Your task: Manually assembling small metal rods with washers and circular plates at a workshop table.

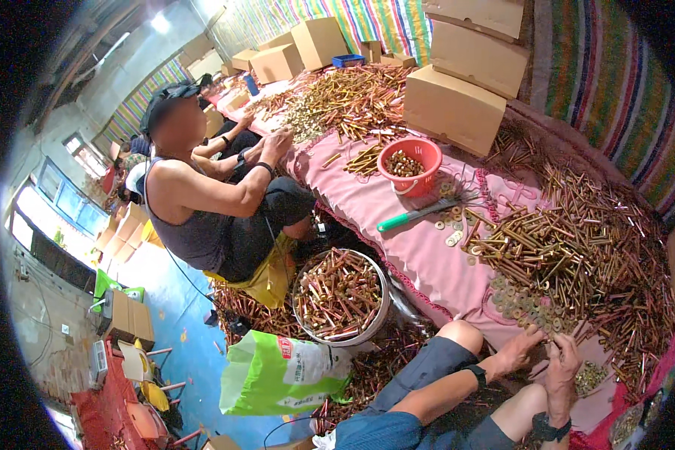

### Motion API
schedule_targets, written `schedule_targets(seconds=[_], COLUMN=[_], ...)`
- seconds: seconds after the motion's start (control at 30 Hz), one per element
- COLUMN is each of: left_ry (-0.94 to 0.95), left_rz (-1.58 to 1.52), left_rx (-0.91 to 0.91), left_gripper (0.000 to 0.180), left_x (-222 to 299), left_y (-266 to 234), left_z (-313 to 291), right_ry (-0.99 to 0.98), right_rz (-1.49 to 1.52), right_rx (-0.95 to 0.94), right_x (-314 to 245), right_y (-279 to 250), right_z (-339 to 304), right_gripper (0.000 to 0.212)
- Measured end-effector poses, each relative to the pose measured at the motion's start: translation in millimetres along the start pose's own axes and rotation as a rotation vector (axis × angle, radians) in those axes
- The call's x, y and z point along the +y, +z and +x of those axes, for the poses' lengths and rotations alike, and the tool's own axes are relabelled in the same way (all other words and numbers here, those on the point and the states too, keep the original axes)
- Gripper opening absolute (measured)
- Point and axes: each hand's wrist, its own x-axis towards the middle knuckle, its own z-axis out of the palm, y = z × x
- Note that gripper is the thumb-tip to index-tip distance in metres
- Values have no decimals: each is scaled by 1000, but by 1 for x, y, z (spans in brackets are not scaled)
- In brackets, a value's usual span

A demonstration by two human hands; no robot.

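Observation:
My left hand [520, 349] and my right hand [562, 369] are close together over the near edge of the pink-covered table [427, 259]. Both have their fingers closed in a pinch; whatever small piece lies in them is hidden. Flat metal washers [519, 304] are spread just beyond my fingertips. A big pile of long brass-coloured bolts [589, 244] covers the cloth past them. Small brass-coloured pieces [591, 377] lie in a heap to the right of my right hand. Dark bands are on both my wrists.
A red plastic basket [410, 166] with small metal parts and a green-handled tool [416, 215] lie farther up the table. Cardboard boxes [451, 110] are stacked behind. A co-worker [202, 187] sits at left. A white bucket [382, 300] of bolts and a green-white sack [285, 373] stand below.

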Motion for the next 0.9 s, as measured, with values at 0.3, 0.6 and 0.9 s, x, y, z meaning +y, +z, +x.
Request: schedule_targets(seconds=[0.3,0.6,0.9], left_ry=[-166,-215,-17], left_rz=[10,46,-211], left_rx=[-155,-184,61], left_gripper=[78,81,44], left_x=[-4,17,19], left_y=[-3,-12,-6], left_z=[0,0,2], right_ry=[49,149,106], right_rz=[-47,-108,11], right_rx=[1,1,-17], right_x=[-13,2,-28], right_y=[-1,4,-4], right_z=[10,6,14], right_gripper=[14,14,10])
